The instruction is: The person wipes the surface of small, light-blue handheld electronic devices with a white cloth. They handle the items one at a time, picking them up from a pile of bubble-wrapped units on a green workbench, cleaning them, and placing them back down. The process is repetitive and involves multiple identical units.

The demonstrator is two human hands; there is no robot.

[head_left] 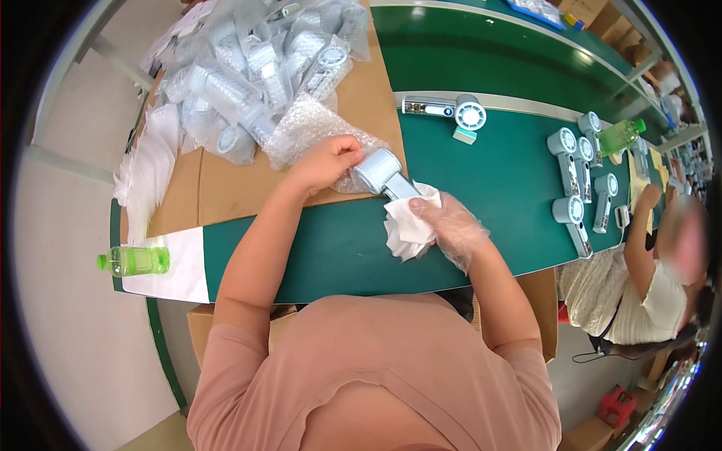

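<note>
At a green-topped workbench (331,255), a worker's bare left hand (327,161) closes its fingers on a clear bubble-wrap sleeve (308,128) around the round head of a pale grey handheld fan (380,173). The right hand (451,225), in a thin clear plastic glove, grips a crumpled white cloth (406,225) pressed to the fan's handle, just below the left hand's hold. More bagged fans (256,60) lie heaped on brown cardboard (226,188) beyond the left hand.

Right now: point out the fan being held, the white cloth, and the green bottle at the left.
fan (378,170), head view, on its round head
white cloth (406,228), head view, on its crumpled middle
green bottle (139,261), head view, on its body
</note>
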